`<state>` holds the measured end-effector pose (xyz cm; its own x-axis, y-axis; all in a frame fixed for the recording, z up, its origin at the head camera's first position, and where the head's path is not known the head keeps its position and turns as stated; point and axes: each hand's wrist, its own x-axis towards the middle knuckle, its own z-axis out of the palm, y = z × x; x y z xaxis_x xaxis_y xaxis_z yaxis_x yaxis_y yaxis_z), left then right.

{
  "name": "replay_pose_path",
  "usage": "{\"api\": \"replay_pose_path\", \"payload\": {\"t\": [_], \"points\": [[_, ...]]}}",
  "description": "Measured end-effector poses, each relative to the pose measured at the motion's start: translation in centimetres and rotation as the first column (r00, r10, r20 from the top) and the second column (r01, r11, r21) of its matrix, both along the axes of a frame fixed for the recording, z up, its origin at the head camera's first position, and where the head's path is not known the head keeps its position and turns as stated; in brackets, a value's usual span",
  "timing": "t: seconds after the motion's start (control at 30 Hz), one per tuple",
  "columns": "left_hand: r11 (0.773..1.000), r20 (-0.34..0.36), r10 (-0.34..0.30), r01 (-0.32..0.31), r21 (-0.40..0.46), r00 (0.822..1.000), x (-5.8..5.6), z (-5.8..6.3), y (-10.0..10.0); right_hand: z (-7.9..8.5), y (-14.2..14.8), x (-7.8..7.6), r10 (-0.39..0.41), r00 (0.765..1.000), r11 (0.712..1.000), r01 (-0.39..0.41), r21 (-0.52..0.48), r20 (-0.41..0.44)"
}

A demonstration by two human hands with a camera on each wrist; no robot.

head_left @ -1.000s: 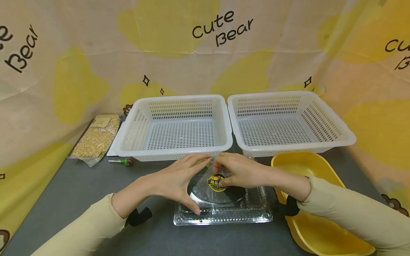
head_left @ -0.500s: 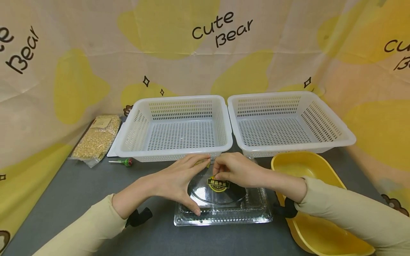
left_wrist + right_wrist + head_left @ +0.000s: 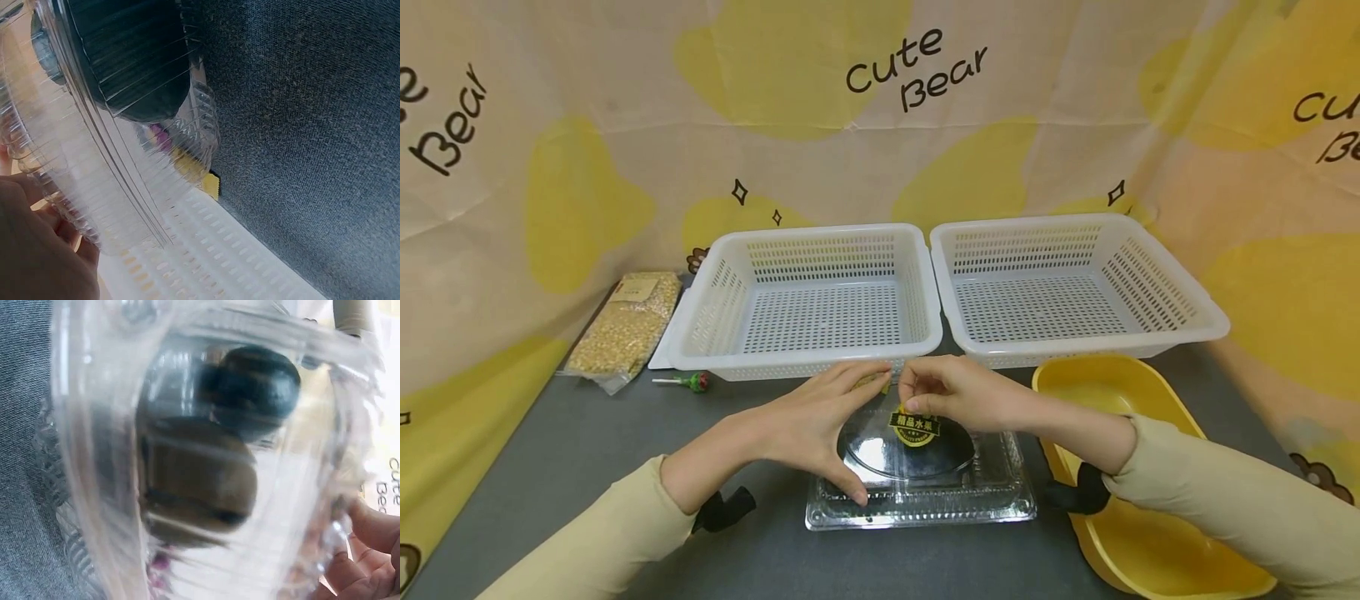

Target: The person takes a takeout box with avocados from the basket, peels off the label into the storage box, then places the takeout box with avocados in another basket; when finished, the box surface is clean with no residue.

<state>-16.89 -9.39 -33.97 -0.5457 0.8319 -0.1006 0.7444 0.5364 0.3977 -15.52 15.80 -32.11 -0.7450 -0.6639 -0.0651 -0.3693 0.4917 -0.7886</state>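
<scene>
A clear plastic clamshell box (image 3: 925, 510) with a domed lid sits at the table's front middle. Dark rounded shapes (image 3: 200, 475) show through its plastic in the right wrist view. On the lid is a round black-and-yellow sticker (image 3: 915, 427) with printed characters. My right hand (image 3: 962, 393) pinches the sticker's upper edge between thumb and index finger. Across the lid's left part lies my left hand (image 3: 808, 423), its thumb toward the near side and its fingers stretched to the far side. A small yellow patch (image 3: 874, 383) shows beside the left fingertips.
Behind the box stand two white perforated baskets, a left basket (image 3: 805, 358) and a right basket (image 3: 1097, 340). A yellow basin (image 3: 1150, 533) lies under my right forearm. At left are a bag of pale yellow kernels (image 3: 625, 329) and a lollipop (image 3: 696, 382).
My right fingertips have shifted from the sticker's middle right to its upper edge, uncovering the printing. The sticker sits slightly farther up and right. The left hand stays in place.
</scene>
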Motion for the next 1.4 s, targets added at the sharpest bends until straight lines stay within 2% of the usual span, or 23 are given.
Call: {"api": "replay_pose_path", "payload": {"t": [0.1,0.4,0.67,0.77,1.17,1.4], "points": [[1.0,-0.005,-0.002,0.002,0.001,1.0,0.0,-0.1,0.0,0.3,0.5,-0.1,-0.025,0.998,0.999,0.027,-0.03,0.052],[1.0,-0.016,-0.002,0.002,-0.011,1.0,0.0,0.0,0.1,1.7,3.4,-0.1,-0.097,0.994,0.995,0.097,0.003,0.053],[1.0,0.008,0.01,-0.01,-0.014,1.0,0.2,0.3,0.2,2.9,7.1,0.0,-0.094,0.993,0.996,0.094,0.011,0.068],[1.0,0.016,0.011,-0.01,-0.013,1.0,0.2,0.3,0.2,3.0,8.8,0.1,-0.093,0.995,0.995,0.091,0.032,0.044],[1.0,-0.009,0.003,-0.003,-0.014,1.0,0.0,-0.2,0.1,1.5,15.9,0.4,0.008,0.999,0.995,-0.012,0.098,0.043],[1.0,-0.012,0.008,-0.008,-0.004,1.0,0.0,-0.2,0.0,0.1,18.1,0.3,0.026,0.989,0.989,-0.047,0.139,0.147]]}}
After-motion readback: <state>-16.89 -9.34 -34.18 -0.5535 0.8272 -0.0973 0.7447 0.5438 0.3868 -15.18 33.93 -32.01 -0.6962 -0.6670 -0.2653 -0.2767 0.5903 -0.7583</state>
